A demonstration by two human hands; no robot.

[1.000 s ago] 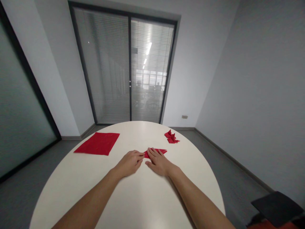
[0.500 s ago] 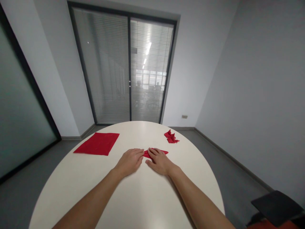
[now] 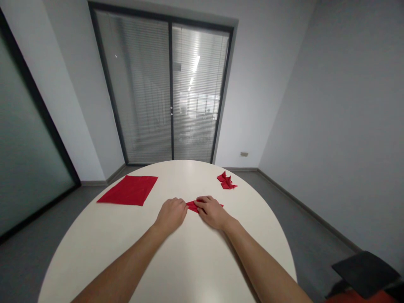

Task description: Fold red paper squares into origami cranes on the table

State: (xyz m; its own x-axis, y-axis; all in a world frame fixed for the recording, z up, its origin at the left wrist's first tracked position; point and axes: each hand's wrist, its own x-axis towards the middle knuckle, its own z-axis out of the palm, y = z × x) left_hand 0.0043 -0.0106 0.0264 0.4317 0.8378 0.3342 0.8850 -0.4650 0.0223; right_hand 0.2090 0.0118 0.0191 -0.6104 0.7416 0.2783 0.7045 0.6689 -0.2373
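Red, pointed, folded paper (image 3: 191, 205) is lying on the round white table (image 3: 186, 261), left hand (image 3: 173, 213) curling at its tip, right hand (image 3: 213, 213) partly covering it, pinching unclear; apparent creasing is calling for steady pressure next.

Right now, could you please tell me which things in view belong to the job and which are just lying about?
Job: folded red piece, touched by left hand and right hand; table; probably red sheet and small folded shapes.
Seemingly just there: black panel, wall plate.

Red paper (image 3: 192, 206), cream-white table (image 3: 186, 261)
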